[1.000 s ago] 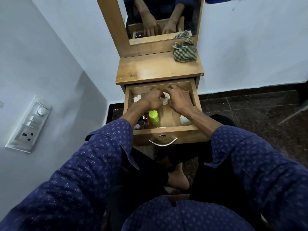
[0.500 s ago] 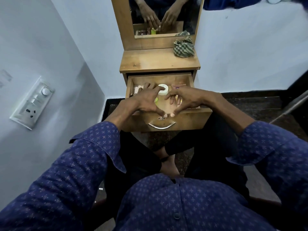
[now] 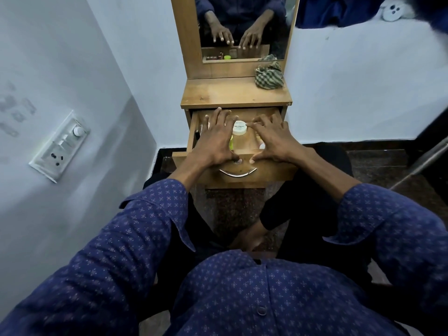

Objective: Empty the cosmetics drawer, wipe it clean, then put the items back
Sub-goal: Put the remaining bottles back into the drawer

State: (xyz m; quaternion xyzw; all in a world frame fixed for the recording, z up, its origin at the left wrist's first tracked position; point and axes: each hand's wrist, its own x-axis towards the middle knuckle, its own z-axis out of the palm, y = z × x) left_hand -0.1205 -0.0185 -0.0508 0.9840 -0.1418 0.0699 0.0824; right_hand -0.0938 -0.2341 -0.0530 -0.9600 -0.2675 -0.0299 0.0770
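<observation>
Wooden drawer (image 3: 266, 174) stands pulled out at centre frame, cosmetics inside. My left hand (image 3: 215, 139) and right hand (image 3: 274, 139) spread over it, fingers straight, gripping nothing; a white nail-polish-remover jar (image 3: 239, 128) sits between them. Checked cloth (image 3: 268, 75) lies on the tabletop (image 3: 225, 93), upper right.

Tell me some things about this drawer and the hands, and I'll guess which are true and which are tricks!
1. The drawer is pulled open. True.
2. The checked cloth lies inside the drawer. False: it sits on the dresser top, by the mirror.
3. The left hand and the right hand are both spread over the drawer. True.
4. The white jar is in the right hand's grip. False: it stands in the drawer between the hands, and neither hand holds it.
5. The drawer has been emptied. False: the jar and other small items are inside.
</observation>
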